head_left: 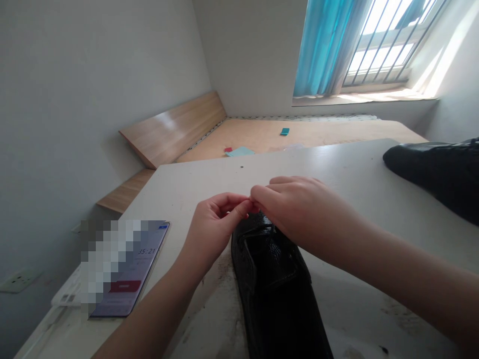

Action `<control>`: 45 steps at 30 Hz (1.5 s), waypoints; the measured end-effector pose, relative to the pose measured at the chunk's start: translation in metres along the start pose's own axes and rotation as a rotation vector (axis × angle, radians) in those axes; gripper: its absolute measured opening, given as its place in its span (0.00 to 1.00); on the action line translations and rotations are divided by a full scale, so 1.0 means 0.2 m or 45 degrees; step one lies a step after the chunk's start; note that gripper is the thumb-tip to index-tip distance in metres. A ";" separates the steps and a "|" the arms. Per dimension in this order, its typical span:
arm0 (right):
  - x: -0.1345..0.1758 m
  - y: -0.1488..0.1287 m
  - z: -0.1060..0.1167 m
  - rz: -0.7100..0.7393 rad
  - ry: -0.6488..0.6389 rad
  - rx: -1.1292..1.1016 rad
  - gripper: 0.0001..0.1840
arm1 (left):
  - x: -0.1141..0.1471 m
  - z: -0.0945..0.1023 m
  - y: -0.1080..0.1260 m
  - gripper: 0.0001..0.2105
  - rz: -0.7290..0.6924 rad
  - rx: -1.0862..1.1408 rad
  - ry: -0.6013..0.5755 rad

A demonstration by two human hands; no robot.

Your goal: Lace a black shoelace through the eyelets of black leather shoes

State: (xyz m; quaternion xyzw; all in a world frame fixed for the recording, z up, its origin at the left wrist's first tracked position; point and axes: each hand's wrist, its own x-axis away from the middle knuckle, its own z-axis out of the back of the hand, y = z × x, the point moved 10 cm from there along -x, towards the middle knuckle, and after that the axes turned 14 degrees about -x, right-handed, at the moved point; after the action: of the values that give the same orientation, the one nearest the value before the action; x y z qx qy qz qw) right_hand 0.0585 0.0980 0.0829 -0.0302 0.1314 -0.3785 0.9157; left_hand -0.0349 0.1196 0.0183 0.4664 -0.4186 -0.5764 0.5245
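A black leather shoe (277, 279) lies on the white table in front of me, its toe pointing away and its opening towards me. Over its front part, my left hand (220, 219) is closed in a pinch, thumb against forefinger. My right hand (292, 199) comes in from the right, its fingers pressed together, and its fingertips meet those of my left hand. Whatever is between the fingertips is too small or hidden to make out. Part of the shoe's toe is covered by the hands, and a thin dark lace shows just below my right hand.
Another black shoe (437, 169) stands at the table's right edge. A phone (145, 269) with a lit screen lies at the left, partly blurred out. Behind the white table (202, 174) is a wooden bed base (322, 132) with small teal and red items.
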 end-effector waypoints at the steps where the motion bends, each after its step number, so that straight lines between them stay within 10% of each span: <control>1: 0.00 0.01 0.00 -0.001 0.023 -0.018 0.07 | 0.00 0.00 0.00 0.03 -0.005 0.005 -0.001; 15: -0.03 0.13 0.01 -0.028 0.017 -0.650 0.16 | 0.05 0.15 0.13 0.04 -0.252 -0.251 0.310; 23: 0.00 0.07 -0.13 -0.126 -0.473 -1.293 0.17 | 0.12 0.15 0.24 0.03 -0.464 -0.371 0.354; 28: -0.01 0.01 -0.10 0.009 -0.499 -1.858 0.16 | 0.08 0.09 0.20 0.07 -0.477 -0.041 0.142; 34: 0.01 -0.05 0.04 -0.037 -0.309 -2.664 0.19 | 0.17 -0.18 0.15 0.25 -0.413 -0.272 -0.544; 42: 0.03 0.09 0.21 -0.050 0.356 -1.996 0.18 | 0.27 -0.30 0.27 0.02 -0.607 -0.491 -0.669; 45: 0.04 0.07 0.27 0.091 0.389 -1.433 0.16 | 0.22 -0.24 0.26 0.12 -0.516 -0.403 -0.543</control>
State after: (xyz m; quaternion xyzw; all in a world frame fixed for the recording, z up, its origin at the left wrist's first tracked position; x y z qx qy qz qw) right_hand 0.0878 0.1004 0.1314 -0.4525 0.4439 -0.2194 0.7417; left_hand 0.0220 0.0707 0.0533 0.3219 -0.3229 -0.8114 0.3657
